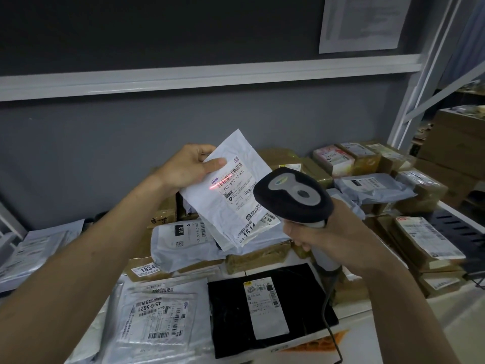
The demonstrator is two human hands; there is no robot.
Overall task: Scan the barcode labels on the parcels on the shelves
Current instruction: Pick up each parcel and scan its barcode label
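My left hand (pixel 190 166) holds a flat white mailer bag (pixel 231 158) up by its top left corner, thumb on its face. The bag's shipping label (pixel 240 190) faces me, and a red scan line crosses the barcode near its upper left. My right hand (pixel 325 232) grips the grey handle of a black-headed barcode scanner (pixel 292 197), which points at the label from the lower right. The scanner's cable hangs down past the shelf's front.
Below lie a black parcel (pixel 270 308) with a white label, a clear-wrapped parcel (pixel 157 316) and a grey bag (pixel 181 243). Brown boxes (pixel 362 156) and more bags fill the shelf (pixel 367 321) to the back right. A white shelf beam (pixel 210 77) runs overhead.
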